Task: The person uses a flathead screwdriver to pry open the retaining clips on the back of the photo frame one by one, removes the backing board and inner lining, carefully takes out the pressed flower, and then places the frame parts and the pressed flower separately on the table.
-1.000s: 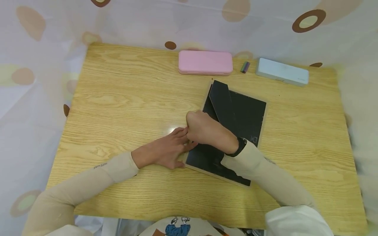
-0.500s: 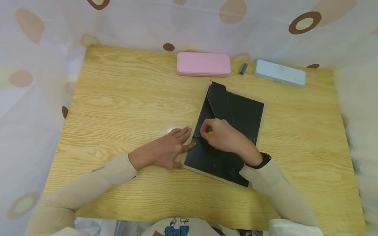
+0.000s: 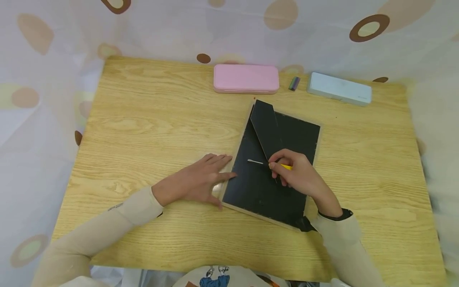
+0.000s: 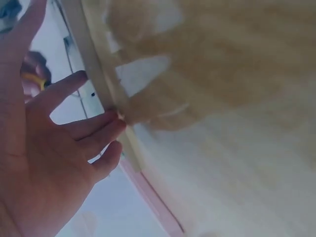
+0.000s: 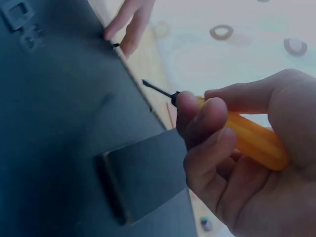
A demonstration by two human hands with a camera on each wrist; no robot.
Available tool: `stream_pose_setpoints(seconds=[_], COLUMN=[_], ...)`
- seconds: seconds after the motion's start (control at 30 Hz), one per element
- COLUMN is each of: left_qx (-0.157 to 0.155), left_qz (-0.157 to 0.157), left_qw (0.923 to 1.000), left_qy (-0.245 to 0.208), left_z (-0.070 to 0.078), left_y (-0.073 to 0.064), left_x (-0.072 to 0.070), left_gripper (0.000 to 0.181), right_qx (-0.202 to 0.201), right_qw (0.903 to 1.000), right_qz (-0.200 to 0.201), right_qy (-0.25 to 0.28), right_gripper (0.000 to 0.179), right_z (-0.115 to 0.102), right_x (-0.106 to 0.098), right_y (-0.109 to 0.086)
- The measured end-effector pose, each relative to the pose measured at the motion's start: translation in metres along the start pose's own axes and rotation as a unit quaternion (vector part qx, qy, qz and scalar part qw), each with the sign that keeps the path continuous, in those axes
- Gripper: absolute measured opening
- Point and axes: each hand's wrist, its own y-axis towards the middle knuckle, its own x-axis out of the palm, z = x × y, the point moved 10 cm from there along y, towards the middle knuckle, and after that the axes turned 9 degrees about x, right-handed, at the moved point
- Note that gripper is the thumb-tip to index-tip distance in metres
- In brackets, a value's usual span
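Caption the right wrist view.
Right hand grips a yellow-handled screwdriver over a black panel, left hand at its edge.

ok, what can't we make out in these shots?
Black panel, underside: hidden against the table, head view.
Screwdriver, exact tip shape: too small and blurred, right wrist view.
Pink case and pale blue case, insides: hidden by their own closed tops, head view.
Marking on pale blue case: too small, head view.

Pink case (blue case nearby)
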Motion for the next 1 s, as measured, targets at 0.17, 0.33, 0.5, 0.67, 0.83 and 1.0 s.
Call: stream_pose_setpoints(seconds=[0.17,0.33,0.5,0.67,0.83,1.0], left_qx=[-0.005,-0.02,-0.012,-0.014,-0.024,-0.028], left_qz=[0.02,0.004,-0.027,-0.047,-0.06,-0.066], left_qw=[0.9997,0.9993,0.9995,0.9987,0.9978,0.9974], left_qy=[-0.011,-0.031,-0.008,-0.017,-0.008,0.001], left_z=[-0.015,-0.04,-0.057,-0.059,-0.057,-0.051], left_y=[0.01,0.022,0.035,0.038,0.039,0.041], left_x=[-0.014,-0.022,-0.022,-0.014,-0.01,-0.008], left_gripper=[0.092,0.106,0.116,0.114,0.113,0.113], right_qx=[-0.018,-0.018,-0.017,-0.019,-0.021,-0.026], right_qw=[0.9992,0.9981,0.9973,0.9968,0.9966,0.9959], right_qz=[0.024,0.047,0.051,0.048,0.052,0.055], right_qy=[0.025,0.037,0.051,0.061,0.061,0.067], right_gripper=[0.012,0.013,0.015,0.015,0.013,0.012], right_z=[0.01,0.018,0.025,0.028,0.029,0.029], right_x=[-0.006,-0.009,-0.008,-0.007,-0.009,-0.011], right_y=[-0.005,-0.006,-0.007,-0.008,-0.008,-0.009])
